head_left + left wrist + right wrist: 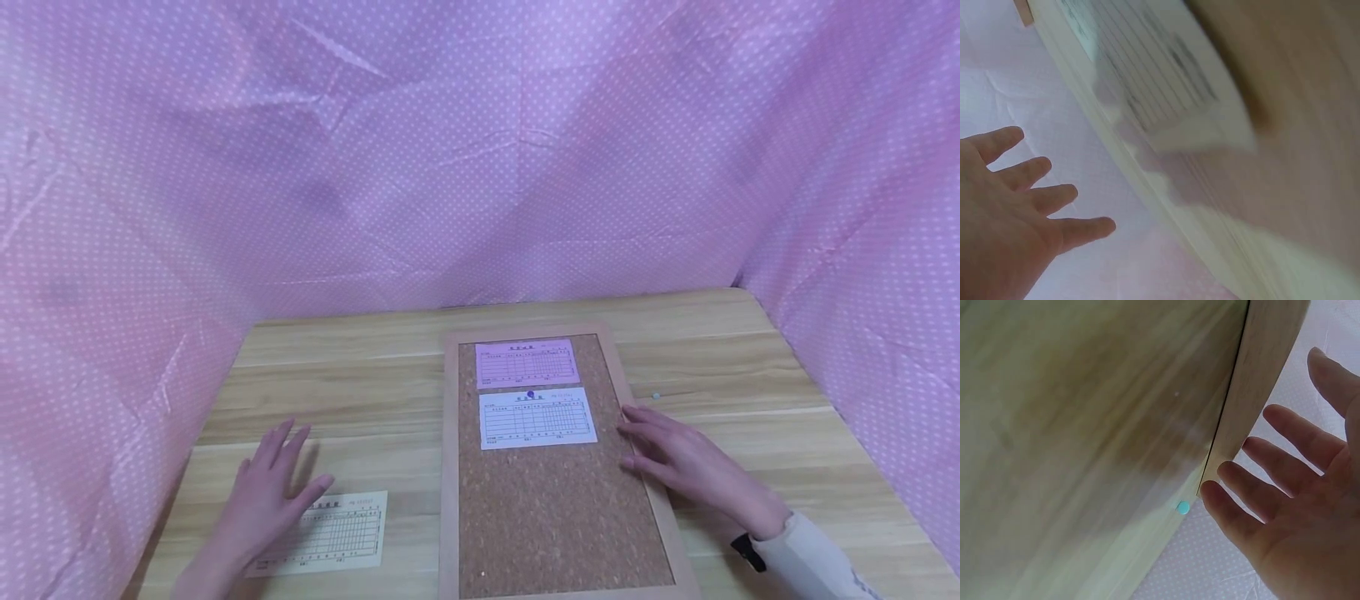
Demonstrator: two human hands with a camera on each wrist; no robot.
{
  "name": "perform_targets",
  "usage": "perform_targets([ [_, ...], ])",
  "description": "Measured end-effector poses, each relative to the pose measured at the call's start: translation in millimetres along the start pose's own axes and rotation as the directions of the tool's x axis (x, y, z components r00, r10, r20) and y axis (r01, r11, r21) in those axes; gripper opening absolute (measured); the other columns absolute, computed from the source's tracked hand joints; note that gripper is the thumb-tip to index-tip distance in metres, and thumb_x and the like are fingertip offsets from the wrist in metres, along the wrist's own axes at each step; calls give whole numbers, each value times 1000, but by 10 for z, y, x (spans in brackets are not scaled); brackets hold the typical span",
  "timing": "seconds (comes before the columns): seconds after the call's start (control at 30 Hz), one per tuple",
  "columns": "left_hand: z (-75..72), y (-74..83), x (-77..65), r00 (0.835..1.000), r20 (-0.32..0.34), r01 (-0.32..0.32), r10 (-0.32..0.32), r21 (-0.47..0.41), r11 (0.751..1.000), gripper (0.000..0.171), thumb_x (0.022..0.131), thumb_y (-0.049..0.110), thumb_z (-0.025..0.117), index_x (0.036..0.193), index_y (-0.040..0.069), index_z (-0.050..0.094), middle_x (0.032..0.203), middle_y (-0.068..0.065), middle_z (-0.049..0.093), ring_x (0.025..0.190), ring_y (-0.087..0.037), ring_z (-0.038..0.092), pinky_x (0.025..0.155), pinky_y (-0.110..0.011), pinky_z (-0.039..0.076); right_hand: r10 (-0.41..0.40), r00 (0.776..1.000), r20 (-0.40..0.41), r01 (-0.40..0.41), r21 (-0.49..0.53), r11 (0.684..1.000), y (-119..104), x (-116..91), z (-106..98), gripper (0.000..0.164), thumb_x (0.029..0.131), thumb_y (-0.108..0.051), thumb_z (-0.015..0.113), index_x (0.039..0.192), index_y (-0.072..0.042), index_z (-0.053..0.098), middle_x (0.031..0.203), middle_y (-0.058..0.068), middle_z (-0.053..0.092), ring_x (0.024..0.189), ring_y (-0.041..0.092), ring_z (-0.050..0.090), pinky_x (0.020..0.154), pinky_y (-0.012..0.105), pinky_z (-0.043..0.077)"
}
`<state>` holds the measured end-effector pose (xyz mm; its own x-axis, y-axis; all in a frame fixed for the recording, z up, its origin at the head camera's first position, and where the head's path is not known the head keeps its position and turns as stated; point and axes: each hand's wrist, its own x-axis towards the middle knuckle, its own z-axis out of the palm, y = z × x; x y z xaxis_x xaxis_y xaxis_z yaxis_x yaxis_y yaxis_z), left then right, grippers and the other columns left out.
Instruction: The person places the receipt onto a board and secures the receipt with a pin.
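Note:
A cork board (pixel 555 517) in a light wooden frame lies on the table. Near its top is a pink printed slip (pixel 525 364), and a white slip (pixel 536 423) sits just below, with a purple push pin (pixel 531 394) at its upper edge. My right hand (pixel 678 454) is at the board's right side, fingertips right at the frame (pixel 1254 381), fingers loosely spread. Over at the left, my left hand (pixel 258 504) hovers with fingers spread above a pale yellow slip (pixel 337 533), partly covering it in the head view. Neither hand holds anything.
A small light-green pin (pixel 656 396) rests on the wooden table (pixel 360 375) right of the board, also visible as a round turquoise head (pixel 1183 507) in the right wrist view. Pink dotted cloth (pixel 465 167) hangs behind and on both sides of the table.

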<state>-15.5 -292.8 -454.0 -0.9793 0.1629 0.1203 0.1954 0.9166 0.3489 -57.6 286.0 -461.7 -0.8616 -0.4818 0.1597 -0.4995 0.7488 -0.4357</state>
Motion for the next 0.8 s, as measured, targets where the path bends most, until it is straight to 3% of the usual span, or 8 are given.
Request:
perform_targets([
  [0.23,-77,-189,-75,1000,-4,6,-6,-61,998,84,92,38,77,155,-3,38,160,-32,29,141,-63,25,101,-81,25,2,1000,12,-2,4,1000,7,5,3,47,94,-32,78,129,-1,71,144,22,58,129,42,57,103,58,46],
  [0.43,-127,-282,-207,998,42,52,-48,-94,994,84,93,38,77,154,-5,39,160,-33,29,143,-63,23,103,-81,23,10,1000,13,-10,-5,1000,27,10,25,44,94,-32,78,126,-2,72,144,21,58,129,41,58,104,57,46],
  [0.8,-158,-408,-310,984,116,139,-135,-26,990,89,89,46,79,151,-6,42,148,-38,41,128,-62,41,97,-77,34,21,1000,23,-21,5,1000,46,13,34,43,94,-32,77,125,-2,73,145,20,58,129,40,58,104,56,46],
])
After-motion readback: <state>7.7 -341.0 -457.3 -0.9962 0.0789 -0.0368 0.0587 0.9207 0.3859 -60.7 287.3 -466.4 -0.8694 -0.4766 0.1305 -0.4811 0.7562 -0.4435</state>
